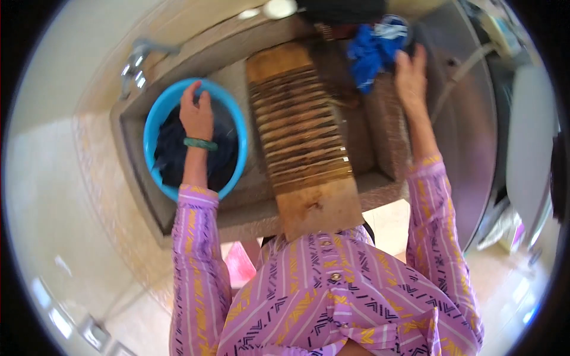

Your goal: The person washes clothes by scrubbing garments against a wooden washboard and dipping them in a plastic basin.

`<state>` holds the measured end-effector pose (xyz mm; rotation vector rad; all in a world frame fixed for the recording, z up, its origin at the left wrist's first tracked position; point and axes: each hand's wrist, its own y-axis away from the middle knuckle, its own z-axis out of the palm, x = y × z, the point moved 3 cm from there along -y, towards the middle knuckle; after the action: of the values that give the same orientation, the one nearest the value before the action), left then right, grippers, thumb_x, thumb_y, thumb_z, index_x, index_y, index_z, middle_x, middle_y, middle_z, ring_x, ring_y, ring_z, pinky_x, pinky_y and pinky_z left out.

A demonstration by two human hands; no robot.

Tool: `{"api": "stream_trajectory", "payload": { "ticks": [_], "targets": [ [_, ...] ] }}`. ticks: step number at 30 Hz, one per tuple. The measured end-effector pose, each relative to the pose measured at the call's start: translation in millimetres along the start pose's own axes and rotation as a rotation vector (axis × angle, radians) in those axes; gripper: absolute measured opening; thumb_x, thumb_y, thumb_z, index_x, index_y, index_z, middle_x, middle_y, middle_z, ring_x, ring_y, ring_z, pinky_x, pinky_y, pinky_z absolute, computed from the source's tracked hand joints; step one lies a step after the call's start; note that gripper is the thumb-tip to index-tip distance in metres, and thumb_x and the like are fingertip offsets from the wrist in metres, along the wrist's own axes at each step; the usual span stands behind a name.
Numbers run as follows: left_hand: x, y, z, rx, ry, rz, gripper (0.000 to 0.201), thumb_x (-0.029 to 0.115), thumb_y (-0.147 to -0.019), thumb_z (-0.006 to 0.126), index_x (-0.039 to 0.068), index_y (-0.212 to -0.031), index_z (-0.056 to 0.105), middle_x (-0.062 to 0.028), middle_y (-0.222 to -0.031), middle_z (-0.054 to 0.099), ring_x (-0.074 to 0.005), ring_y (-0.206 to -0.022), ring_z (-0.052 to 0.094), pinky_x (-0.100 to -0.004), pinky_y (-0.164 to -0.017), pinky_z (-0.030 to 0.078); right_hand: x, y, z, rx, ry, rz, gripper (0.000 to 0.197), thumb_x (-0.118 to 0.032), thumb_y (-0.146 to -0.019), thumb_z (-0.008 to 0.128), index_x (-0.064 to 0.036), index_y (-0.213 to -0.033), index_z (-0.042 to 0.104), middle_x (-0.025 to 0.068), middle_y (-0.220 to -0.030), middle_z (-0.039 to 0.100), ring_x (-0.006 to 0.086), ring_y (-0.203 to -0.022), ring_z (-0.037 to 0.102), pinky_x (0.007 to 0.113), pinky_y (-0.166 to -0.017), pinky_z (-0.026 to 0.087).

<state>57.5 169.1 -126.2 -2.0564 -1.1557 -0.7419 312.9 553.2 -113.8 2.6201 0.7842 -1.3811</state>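
Observation:
My left hand (196, 117), a green bracelet at its wrist, hovers over a round blue basin (151, 127). Its fingers are apart and hold nothing that I can see. Inside the basin lies dark cloth (172, 151) in dark water. On the right, my right hand (411, 83) is raised beside a bunched blue and white cloth (369, 54). Its fingers are spread, and a gap seems to lie between most of the hand and the cloth. Between my hands a ridged wooden washboard (301, 127) slants across the sink.
The stone sink (389, 113) surrounds basin and board. A metal tap (138, 62) juts from the tiled wall at the left. Dark cloth (344, 10) sits on the far edge near a white round object (279, 8). A steel surface (466, 136) stands at the right.

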Motion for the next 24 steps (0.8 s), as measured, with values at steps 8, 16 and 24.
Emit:
{"api": "stream_trajectory", "payload": {
  "ticks": [8,16,24],
  "targets": [
    [-160.2,91.0,-140.9,-0.289,-0.607,-0.546,0.077,0.048,-0.077,0.065,0.000,-0.132,0.041,-0.0251,-0.125,0.051,-0.0395,-0.114,0.050,-0.0420,-0.095,0.040,-97.5,111.7,46.7,-0.216,-0.509,-0.071,0.017,-0.010,-0.092,0.053,0.0027,-0.099,0.062,0.0071,-0.086,0.064,0.0111,-0.076,0.059,0.023,-0.068,0.047],
    [-34.9,69.2,-145.3,-0.018,0.437,-0.516,0.022,0.021,-0.077,0.070,0.002,-0.082,0.059,0.0024,-0.072,0.056,-0.0062,-0.065,0.050,-0.0215,-0.058,0.042,-178.5,199.2,201.8,-1.088,-0.145,-0.507,0.045,-0.012,-0.079,0.068,-0.0013,-0.120,0.052,0.0220,-0.098,0.059,0.0303,-0.089,0.060,0.037,-0.078,0.048],
    [21.3,38.7,-217.9,0.185,0.949,-0.420,0.023,0.016,-0.084,0.058,0.001,-0.101,0.060,-0.0050,-0.095,0.064,-0.0151,-0.086,0.061,-0.0289,-0.081,0.048,-224.2,276.2,310.6,-1.115,-0.671,-0.117,0.049,-0.008,-0.077,0.067,0.0009,-0.122,0.050,0.0174,-0.106,0.061,0.0290,-0.098,0.059,0.036,-0.085,0.048]
  ]
}}
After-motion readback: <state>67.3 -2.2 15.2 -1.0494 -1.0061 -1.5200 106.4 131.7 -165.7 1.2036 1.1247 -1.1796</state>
